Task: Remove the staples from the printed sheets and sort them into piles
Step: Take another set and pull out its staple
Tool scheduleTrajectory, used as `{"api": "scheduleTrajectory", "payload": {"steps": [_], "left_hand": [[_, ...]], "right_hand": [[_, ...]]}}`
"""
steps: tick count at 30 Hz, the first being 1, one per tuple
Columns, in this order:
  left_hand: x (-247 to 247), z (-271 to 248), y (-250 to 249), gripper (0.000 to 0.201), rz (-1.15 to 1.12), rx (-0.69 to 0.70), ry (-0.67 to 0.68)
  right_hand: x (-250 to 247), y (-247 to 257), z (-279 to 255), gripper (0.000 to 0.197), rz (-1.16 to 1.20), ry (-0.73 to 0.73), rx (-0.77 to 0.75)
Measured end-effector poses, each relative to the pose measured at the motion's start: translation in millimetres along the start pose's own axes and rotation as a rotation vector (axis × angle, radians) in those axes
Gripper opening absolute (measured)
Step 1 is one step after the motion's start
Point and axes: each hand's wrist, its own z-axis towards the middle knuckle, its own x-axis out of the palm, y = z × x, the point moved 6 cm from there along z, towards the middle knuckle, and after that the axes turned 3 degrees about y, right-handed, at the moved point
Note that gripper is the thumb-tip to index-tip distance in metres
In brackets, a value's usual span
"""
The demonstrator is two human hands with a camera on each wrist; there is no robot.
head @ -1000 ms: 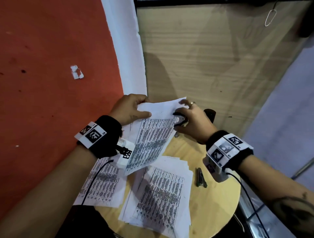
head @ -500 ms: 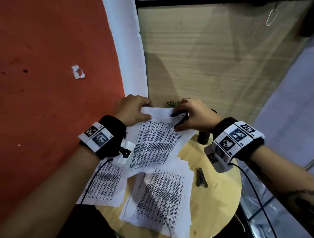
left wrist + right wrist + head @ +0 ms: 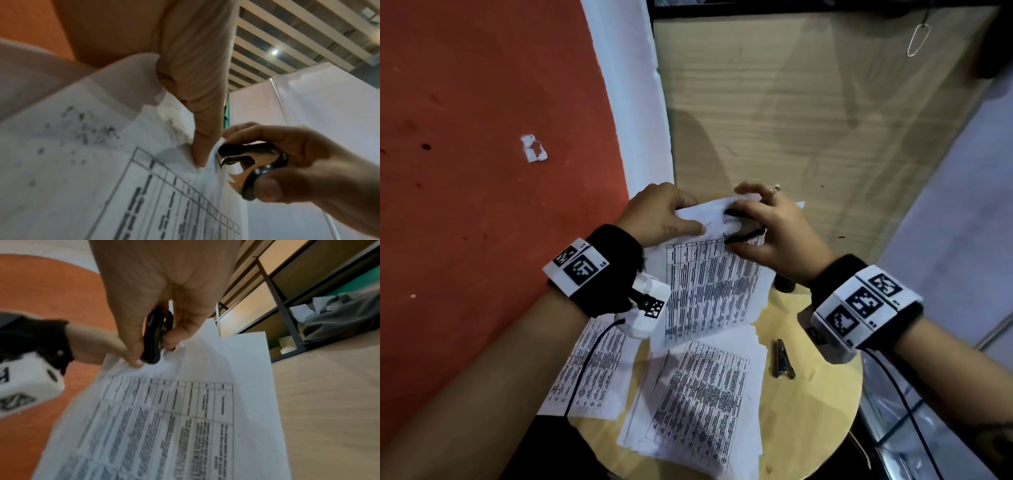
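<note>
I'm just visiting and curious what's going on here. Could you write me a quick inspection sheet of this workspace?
Surface: round wooden table.
Job's things: stapled sheets held up; two paper piles lie below; staple remover at the sheets' top edge.
Clutter: small dark metal tool.
Hands: left hand pinches the sheets; right hand grips the remover.
Cables: black wrist cable.
Surroundings: red floor, wooden panel.
</note>
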Motion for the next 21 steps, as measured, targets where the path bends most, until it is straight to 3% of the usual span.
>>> {"api": "scheduleTrajectory", "payload": {"steps": [5,10,14,21], "left_hand": [[-2.9,-4.0,-10.7,0.017,-0.028,0.029,0.019],[-3.3,-6.5,-18.0,0.02,-0.082,0.043,0.028],[-2.1,-7.9,-19.8,0.034,-0.157,0.057,0.023],[-4.0,-10.0,-20.4,0.018,-0.258,0.047,0.008]], "right_hand": [[2.1,16.0,-6.8,0.045,-0.188,-0.073,-0.105],[-3.4,27.0,-6.9,0.035,-0.2,-0.162,-0.153],[-4.7,33.8,-8.0,0.036,-0.191,-0.178,-0.192],[-6.8,38.1,-3.9,0.034,-0.2,-0.159,-0.236]]}}
